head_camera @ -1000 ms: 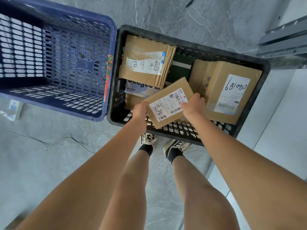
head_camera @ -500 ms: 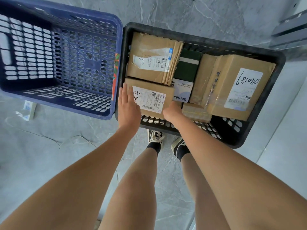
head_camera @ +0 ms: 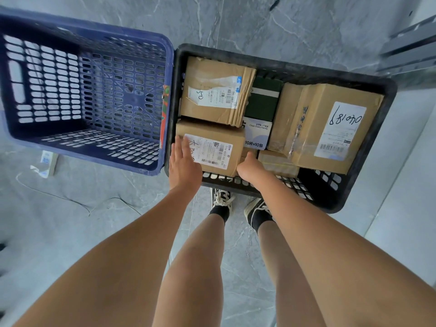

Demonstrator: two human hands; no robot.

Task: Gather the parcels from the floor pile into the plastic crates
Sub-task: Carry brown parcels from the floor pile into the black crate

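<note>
A black plastic crate [head_camera: 330, 204] stands on the grey floor and holds several cardboard parcels. A small labelled parcel [head_camera: 217, 149] lies in its near left corner. My left hand [head_camera: 184, 161] rests flat on the left end of that parcel, fingers straight. My right hand [head_camera: 250, 168] holds its right near corner, thumb up against the side and fingers hidden. Behind it lies a worn parcel [head_camera: 212, 95]. A large parcel [head_camera: 313, 128] with a handwritten label fills the crate's right side. The blue crate [head_camera: 94, 138] to the left holds nothing.
A dark green box [head_camera: 264, 100], a white wipes pack [head_camera: 257, 135] and a low flat carton [head_camera: 276, 161] sit between the parcels. My shoes [head_camera: 221, 197] are just before the black crate. A paper scrap [head_camera: 47, 161] and a thin cable [head_camera: 70, 199] lie left; metal rails [head_camera: 410, 43] are far right.
The small parcel, held tilted over the crate's middle a second ago, has moved down into the near left corner. My left hand has flattened on top of it.
</note>
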